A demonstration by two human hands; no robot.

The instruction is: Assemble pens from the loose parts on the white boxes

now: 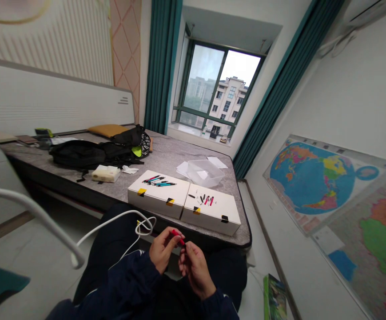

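Between both hands, over my lap, is a red pen barrel [176, 233] with a dark end. My left hand [162, 250] pinches its red part. The fingertips of my right hand [195, 267] close on the dark lower end, which they partly cover. Just beyond the hands, two white boxes stand side by side. Several blue, red and black pens [159, 181] lie on the left box [156, 202]. Loose pen parts [206, 200], black, red and clear, are scattered on top of the right box [209, 218].
Behind the boxes on the grey mattress [166, 151] sit a clear plastic bin [205, 172], a tissue pack [106, 173] and a black backpack [82, 152]. A white cable [113, 218] loops past my left leg. World maps [312, 173] lean on the right wall.
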